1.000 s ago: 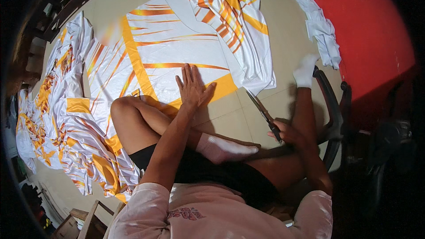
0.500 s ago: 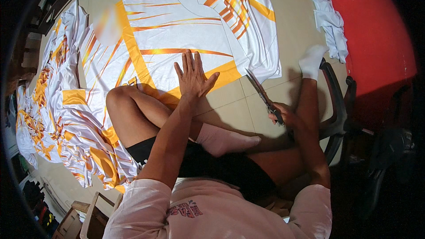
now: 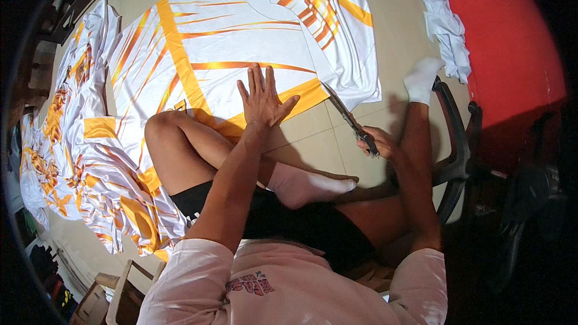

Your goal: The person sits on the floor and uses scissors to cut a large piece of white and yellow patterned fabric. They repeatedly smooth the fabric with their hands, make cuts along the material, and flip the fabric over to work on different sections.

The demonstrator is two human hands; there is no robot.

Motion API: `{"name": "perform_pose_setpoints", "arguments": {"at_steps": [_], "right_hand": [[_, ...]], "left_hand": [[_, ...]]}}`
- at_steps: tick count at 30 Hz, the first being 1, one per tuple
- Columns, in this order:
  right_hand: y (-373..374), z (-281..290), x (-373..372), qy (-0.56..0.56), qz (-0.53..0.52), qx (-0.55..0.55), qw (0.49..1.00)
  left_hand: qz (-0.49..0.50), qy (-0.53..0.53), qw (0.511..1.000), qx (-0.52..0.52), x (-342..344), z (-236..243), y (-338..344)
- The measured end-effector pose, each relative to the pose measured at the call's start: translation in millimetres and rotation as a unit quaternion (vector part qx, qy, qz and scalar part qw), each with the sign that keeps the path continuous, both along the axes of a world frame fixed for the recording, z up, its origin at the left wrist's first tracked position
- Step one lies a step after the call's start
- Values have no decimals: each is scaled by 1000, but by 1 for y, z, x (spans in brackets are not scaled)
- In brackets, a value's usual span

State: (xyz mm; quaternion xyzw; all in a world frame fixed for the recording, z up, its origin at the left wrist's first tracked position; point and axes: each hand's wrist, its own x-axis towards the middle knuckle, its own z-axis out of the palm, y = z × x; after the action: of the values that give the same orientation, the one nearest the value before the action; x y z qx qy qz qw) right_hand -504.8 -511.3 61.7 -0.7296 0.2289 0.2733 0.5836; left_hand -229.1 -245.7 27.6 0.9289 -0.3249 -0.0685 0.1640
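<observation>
A large piece of white printed fabric [image 3: 241, 42] with orange and yellow streaks lies spread on the tiled floor before me. My left hand [image 3: 262, 97] rests flat on it near its orange border, fingers spread. My right hand [image 3: 379, 142] grips the dark handles of a pair of scissors [image 3: 346, 114]. Their blades reach the corner of the orange border, where it meets a plain white strip; the tips are at the fabric, and whether they are parted is hard to tell. Beyond the blades lies a loose, folded part of the fabric [image 3: 355, 48].
A crumpled heap of matching fabric [image 3: 90, 162] lies on the left. White cloth strips [image 3: 445, 36] lie at the far right beside a red surface [image 3: 506, 42]. A black chair base [image 3: 454, 138] stands right of my foot. At lower left is a wooden frame [image 3: 123, 292].
My right hand has moved slightly up and left with the scissors, bringing the blades onto the orange border's corner. My left hand stays flat in nearly the same place.
</observation>
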Motion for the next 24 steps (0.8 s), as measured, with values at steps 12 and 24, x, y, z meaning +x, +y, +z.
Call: {"name": "perform_pose_setpoints", "arguments": {"at_steps": [12, 24], "right_hand": [[7, -4, -3, 2, -84, 63, 994], [5, 5, 7, -2, -3, -79, 997]], "left_hand": [[-10, 12, 999, 46, 0, -2, 1], [-18, 10, 999, 39, 0, 3, 1]]}}
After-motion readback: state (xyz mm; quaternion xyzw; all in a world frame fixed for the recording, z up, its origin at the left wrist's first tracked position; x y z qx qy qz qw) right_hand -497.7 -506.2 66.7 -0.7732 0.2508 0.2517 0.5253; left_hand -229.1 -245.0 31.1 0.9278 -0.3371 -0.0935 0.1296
